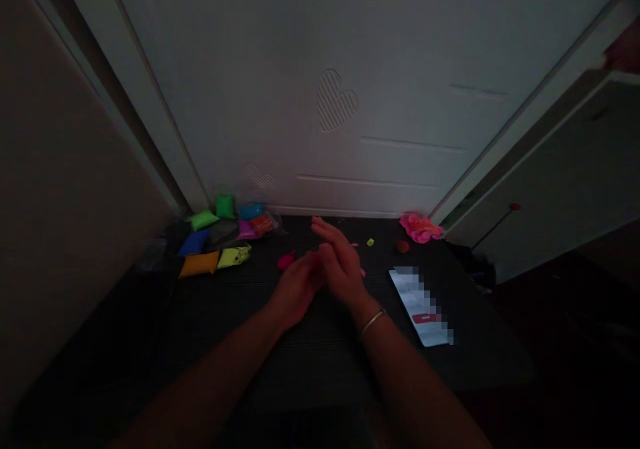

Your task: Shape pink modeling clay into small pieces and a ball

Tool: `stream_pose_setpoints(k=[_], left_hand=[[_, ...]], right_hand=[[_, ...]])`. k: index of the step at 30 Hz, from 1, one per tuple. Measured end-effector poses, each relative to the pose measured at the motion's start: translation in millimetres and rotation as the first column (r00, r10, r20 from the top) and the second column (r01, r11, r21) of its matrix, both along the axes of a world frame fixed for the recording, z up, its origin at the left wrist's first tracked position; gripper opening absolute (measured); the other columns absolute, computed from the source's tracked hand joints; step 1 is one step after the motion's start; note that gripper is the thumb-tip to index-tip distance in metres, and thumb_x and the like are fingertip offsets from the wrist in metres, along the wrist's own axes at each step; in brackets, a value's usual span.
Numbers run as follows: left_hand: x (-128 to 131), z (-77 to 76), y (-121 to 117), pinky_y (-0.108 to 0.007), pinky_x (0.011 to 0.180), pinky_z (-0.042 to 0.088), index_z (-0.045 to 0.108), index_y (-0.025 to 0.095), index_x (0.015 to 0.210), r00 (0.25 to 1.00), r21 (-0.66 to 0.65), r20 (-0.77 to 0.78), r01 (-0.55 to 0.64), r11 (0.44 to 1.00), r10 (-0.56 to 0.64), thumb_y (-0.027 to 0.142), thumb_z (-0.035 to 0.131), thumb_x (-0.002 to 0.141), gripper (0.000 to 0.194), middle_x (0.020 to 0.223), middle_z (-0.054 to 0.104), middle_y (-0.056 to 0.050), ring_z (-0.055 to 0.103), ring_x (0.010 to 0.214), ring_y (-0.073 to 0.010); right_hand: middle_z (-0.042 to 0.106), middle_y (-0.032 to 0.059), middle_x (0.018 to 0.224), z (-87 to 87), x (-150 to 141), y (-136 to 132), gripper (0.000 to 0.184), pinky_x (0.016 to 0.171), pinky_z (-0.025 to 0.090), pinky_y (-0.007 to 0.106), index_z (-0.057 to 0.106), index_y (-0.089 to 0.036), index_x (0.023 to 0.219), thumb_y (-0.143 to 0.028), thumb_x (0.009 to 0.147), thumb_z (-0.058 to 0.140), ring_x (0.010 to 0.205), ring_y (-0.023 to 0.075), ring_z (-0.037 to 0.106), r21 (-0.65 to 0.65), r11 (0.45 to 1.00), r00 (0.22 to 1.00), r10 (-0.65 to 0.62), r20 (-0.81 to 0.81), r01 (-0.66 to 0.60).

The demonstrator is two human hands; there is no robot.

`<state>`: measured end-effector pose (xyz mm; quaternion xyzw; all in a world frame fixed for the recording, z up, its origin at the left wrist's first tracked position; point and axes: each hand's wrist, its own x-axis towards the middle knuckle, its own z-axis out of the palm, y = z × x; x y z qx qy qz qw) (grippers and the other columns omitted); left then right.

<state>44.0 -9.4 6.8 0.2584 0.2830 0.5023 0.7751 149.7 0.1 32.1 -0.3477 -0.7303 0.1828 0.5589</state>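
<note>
We see handwork that looks partway along rather than finished. Taking the joined hands as the dial's centre and the white panel [330,29] as twelve, the left hand [295,291] and right hand [343,269] meet palm to palm above the dark table [310,376]. The right fingers are stretched out, lying along one another; the left fingers are mostly hidden, so we cannot tell how they stand, nor whether anything sits between the palms. The pink piece [287,260] lies just beside the left hand, between nine and ten o'clock. At three o'clock, partly hidden by the right hand, we find pink strips [363,272]; near two o'clock lies a yellow bit [370,242], with a reddish ball [402,246] beyond it. Farther out, toward two, a pink flower-like cluster [421,228] looks already shaped, while those smaller pieces lie separate, not yet joined to anything. Toward ten, coloured packets such as the orange packet [199,264] and blue packet [194,242] look full, so we judge much material unused. A phone [413,302] lies between three and four. How much remains, we cannot say exactly.
</note>
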Motion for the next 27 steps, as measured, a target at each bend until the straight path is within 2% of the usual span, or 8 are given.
stream_pose_setpoints(k=[2, 5, 8, 11, 16, 20, 27], left_hand=[[-6.6, 1.8, 8.0, -0.034, 0.085, 0.045, 0.061, 0.013, 0.091, 0.997, -0.009, 0.062, -0.040, 0.999, 0.040, 0.033, 0.053, 0.080, 0.024, 0.095, 0.066, -0.010, 0.060, 0.092, -0.0193], [-14.8, 4.1, 16.5, -0.033, 0.086, 0.045, 0.061, 0.011, 0.091, 0.993, -0.015, 0.092, -0.070, 0.997, 0.072, 0.035, 0.048, 0.083, 0.029, 0.096, 0.065, -0.011, 0.061, 0.090, -0.0183], [-17.1, 5.1, 17.7, -0.029, 0.080, 0.047, 0.062, 0.011, 0.087, 0.994, -0.024, 0.075, -0.073, 0.997, 0.074, 0.036, 0.046, 0.083, 0.030, 0.091, 0.066, -0.009, 0.061, 0.084, -0.0156], [-16.1, 4.6, 15.4, -0.027, 0.077, 0.047, 0.062, 0.012, 0.085, 0.998, -0.020, 0.053, -0.028, 0.999, 0.029, 0.034, 0.048, 0.082, 0.027, 0.088, 0.066, -0.008, 0.061, 0.081, -0.0139], [-18.5, 2.3, 15.9, -0.028, 0.074, 0.047, 0.064, 0.013, 0.082, 0.997, 0.034, -0.074, -0.031, 0.999, 0.034, 0.029, 0.059, 0.076, 0.019, 0.081, 0.065, -0.006, 0.060, 0.075, -0.0137], [-21.4, 2.1, 18.3, -0.028, 0.072, 0.047, 0.064, 0.013, 0.088, 0.982, 0.077, -0.184, -0.034, 0.996, 0.048, 0.023, 0.067, 0.068, 0.022, 0.080, 0.066, -0.006, 0.060, 0.072, -0.0139], [-20.2, 2.2, 18.6, -0.028, 0.071, 0.047, 0.065, 0.012, 0.082, 0.975, 0.066, -0.214, -0.040, 0.997, 0.053, 0.020, 0.068, 0.065, 0.019, 0.080, 0.066, -0.005, 0.060, 0.071, -0.0133]], right_hand=[[0.057, 0.0057, 0.113, 1.1, 10.1, 5.2, 0.028, 0.090, 0.042, 0.035, 0.054, -0.024, 0.111, -0.029, 0.087, 0.041, 0.107, 0.0170, 0.051, -0.014, 0.998, 0.999, -0.053, 0.010, 0.054], [0.063, 0.0036, 0.094, -0.4, 20.1, 11.1, 0.020, 0.081, 0.046, 0.032, 0.061, -0.024, 0.100, -0.026, 0.083, 0.050, 0.091, 0.0152, 0.057, -0.090, 0.996, 0.983, 0.008, 0.186, 0.009], [0.061, 0.0045, 0.098, -4.0, 20.8, 13.2, 0.028, 0.083, 0.045, 0.034, 0.059, -0.023, 0.105, -0.027, 0.077, 0.059, 0.093, 0.0166, 0.055, -0.079, 0.997, 0.938, 0.009, 0.346, 0.019], [0.061, 0.0051, 0.099, -7.4, 18.5, 13.2, 0.034, 0.082, 0.045, 0.035, 0.057, -0.023, 0.109, -0.028, 0.076, 0.060, 0.094, 0.0179, 0.053, -0.052, 0.997, 0.899, -0.028, 0.437, 0.056], [0.062, 0.0049, 0.094, -11.0, 19.7, 14.9, 0.027, 0.079, 0.045, 0.034, 0.057, -0.021, 0.106, -0.027, 0.080, 0.055, 0.090, 0.0178, 0.054, -0.059, 0.996, 0.865, -0.023, 0.500, 0.061], [0.062, 0.0055, 0.092, -12.7, 21.0, 16.7, 0.024, 0.077, 0.045, 0.033, 0.058, -0.020, 0.103, -0.023, 0.080, 0.055, 0.087, 0.0176, 0.055, -0.049, 0.997, 0.850, -0.024, 0.526, 0.058], [0.062, 0.0049, 0.087, -13.2, 19.2, 15.5, 0.015, 0.074, 0.045, 0.032, 0.060, -0.019, 0.092, -0.019, 0.077, 0.056, 0.084, 0.0174, 0.055, -0.033, 0.996, 0.825, -0.053, 0.562, 0.086]])
